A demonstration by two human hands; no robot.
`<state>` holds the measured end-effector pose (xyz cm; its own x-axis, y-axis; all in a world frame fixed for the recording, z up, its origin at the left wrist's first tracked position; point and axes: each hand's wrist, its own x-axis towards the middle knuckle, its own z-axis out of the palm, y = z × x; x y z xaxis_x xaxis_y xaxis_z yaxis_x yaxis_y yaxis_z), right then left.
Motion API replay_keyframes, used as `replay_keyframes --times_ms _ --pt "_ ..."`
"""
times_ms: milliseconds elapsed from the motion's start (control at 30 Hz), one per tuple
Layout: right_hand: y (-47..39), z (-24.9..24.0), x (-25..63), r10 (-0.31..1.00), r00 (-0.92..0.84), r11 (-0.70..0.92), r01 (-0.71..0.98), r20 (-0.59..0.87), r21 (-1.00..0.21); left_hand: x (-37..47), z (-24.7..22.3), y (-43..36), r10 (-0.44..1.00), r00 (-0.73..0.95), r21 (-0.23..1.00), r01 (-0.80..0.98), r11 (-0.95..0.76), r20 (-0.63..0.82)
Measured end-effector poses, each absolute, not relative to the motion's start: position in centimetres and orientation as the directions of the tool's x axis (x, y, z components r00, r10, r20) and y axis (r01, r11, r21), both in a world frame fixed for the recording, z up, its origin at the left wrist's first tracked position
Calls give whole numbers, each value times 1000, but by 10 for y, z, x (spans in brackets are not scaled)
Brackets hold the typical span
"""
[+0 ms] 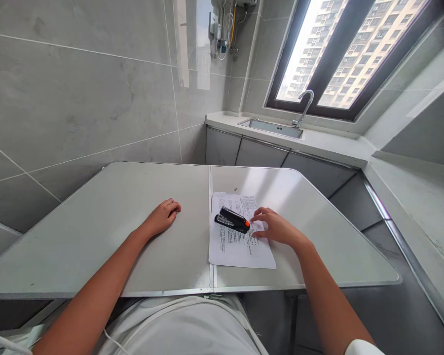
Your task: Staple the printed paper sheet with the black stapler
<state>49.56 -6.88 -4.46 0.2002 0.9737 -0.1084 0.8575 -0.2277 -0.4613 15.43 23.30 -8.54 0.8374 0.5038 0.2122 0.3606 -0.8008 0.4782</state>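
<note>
A black stapler (pixel 234 220) with an orange-red end lies on printed sheets of paper (pixel 240 256), its top arm tilted up from its base. Just right of the orange end is my right hand (pixel 276 227), thumb and fingers apart and nothing held between them; fingertips hover at or near the paper. My left hand (pixel 165 217) rests on the left half of the table (pixel 96 236), fingers curled in, with nothing visible in them. The paper lies mostly right of the table's centre seam.
Small dark bits (pixel 236 189) lie just beyond the paper. Past the table's far edge stands a counter (pixel 329 143) with a sink (pixel 272 128) and a curved faucet (pixel 306 106) under a window. A tiled wall (pixel 96 88) rises at the left.
</note>
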Motion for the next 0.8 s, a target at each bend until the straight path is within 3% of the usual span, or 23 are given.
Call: replay_keyframes --times_ms 500,600,700,800 --pt "-98 -31 456 970 141 -219 857 -196 -467 154 -88 234 493 840 471 349 -810 226" --pt "-85 -26 465 981 182 -189 866 -61 -462 154 -86 233 503 834 480 354 -803 226" --pt "-58 -22 484 935 336 -269 882 115 -387 153 -86 232 505 832 483 353 -801 228" --pt "-23 -23 509 910 372 -297 893 184 -337 153 -87 234 496 836 485 341 -805 235"
